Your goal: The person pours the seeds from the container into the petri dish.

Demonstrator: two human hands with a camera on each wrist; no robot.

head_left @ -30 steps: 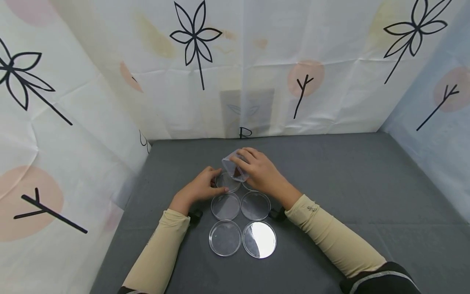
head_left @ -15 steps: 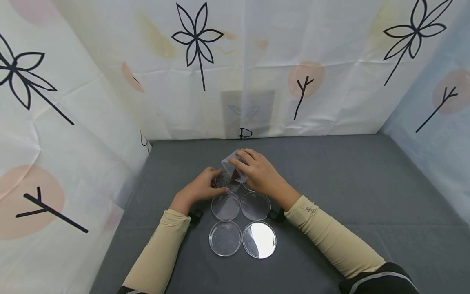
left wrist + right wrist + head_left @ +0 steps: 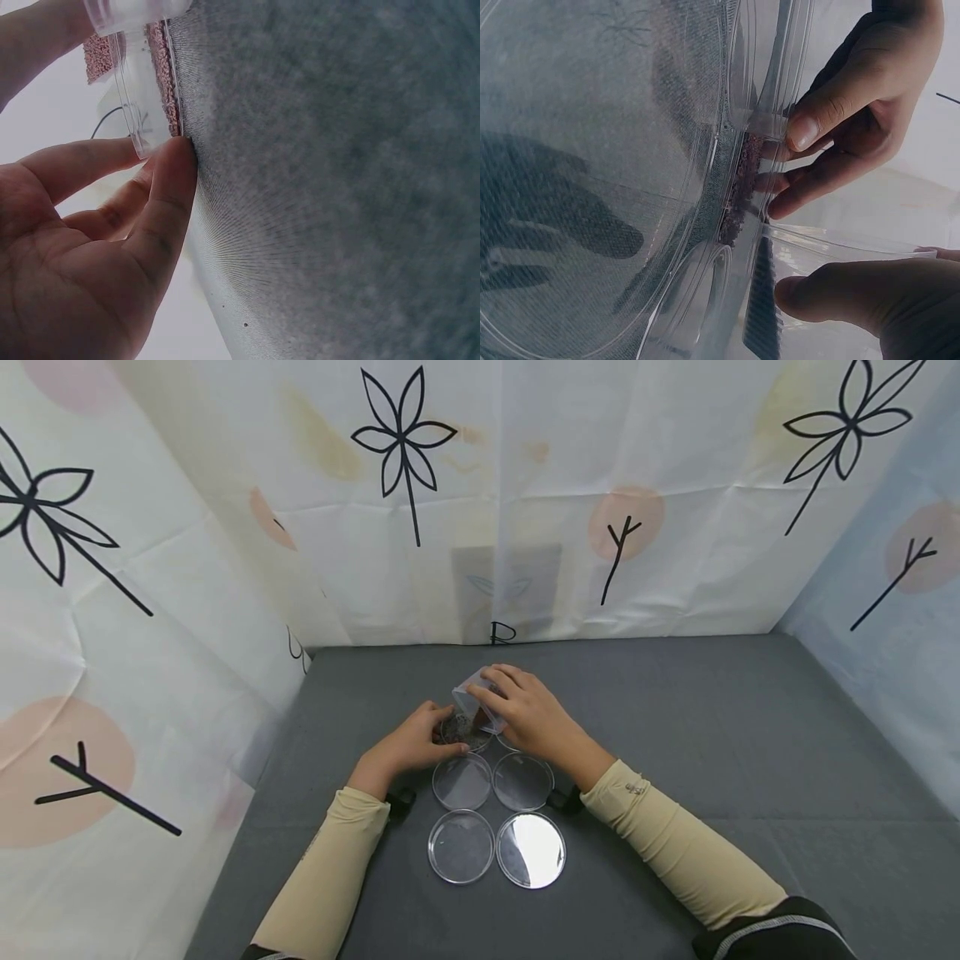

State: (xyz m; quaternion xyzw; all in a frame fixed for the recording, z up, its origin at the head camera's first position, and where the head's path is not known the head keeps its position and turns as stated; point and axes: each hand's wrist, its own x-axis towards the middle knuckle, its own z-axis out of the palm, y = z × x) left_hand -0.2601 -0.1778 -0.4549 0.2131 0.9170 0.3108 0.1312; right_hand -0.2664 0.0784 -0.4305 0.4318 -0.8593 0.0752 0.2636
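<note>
My left hand (image 3: 405, 748) holds a clear round petri dish (image 3: 471, 745) at the far left of a group, its fingers and thumb around the dish's side. Small granules (image 3: 163, 79) cover the dish's bottom, reddish brown in the left wrist view. Above this dish, my right hand (image 3: 538, 717) grips a clear plastic box (image 3: 468, 689), tilted with its mouth toward the dish. More granules show in the tilted box in the left wrist view. The right thumb (image 3: 810, 300) lies along the box; its other fingers are partly hidden.
Several clear petri dishes stand close together in two columns on the grey tabletop (image 3: 675, 735), including one at the near left (image 3: 461, 847) and one with a bright reflection (image 3: 530, 850). The right hand partly covers the far right dish (image 3: 507, 742). A patterned white curtain (image 3: 570, 460) stands behind.
Granules have built up in the dish at the left hand, which looked nearly bare a second ago. The box has tilted slightly further; both hands have otherwise hardly moved.
</note>
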